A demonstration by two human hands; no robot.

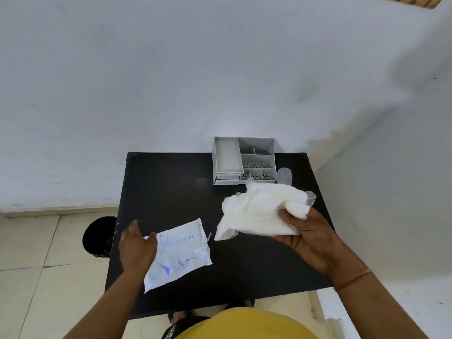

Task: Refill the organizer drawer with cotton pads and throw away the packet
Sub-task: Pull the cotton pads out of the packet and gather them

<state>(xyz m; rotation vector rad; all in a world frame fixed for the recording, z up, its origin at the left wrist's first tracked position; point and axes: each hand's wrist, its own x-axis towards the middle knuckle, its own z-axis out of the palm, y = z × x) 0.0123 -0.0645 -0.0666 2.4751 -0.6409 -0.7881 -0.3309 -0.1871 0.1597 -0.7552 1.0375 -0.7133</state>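
Two bare hands work over a matte black table [171,182]. Right hand [307,238] has its fingers clamped on a soft, crumpled white wad [259,211] in thin clear film, held above the table just in front of the organizer [244,160]. That grey plastic box, with perforated compartments, stands at the table's far edge. Left hand [137,248], fingers loosely curled, rests on a flat, glossy white packet [181,253] printed blue, lying near the table's left edge. Beside that edge, a black bin [97,236] sits on the tiled floor.

You can make out "GLOVES" in blue on the white packet [178,253] and "100" lower down, plus a circled "L" near its corner. Rest of the print's too blurry.
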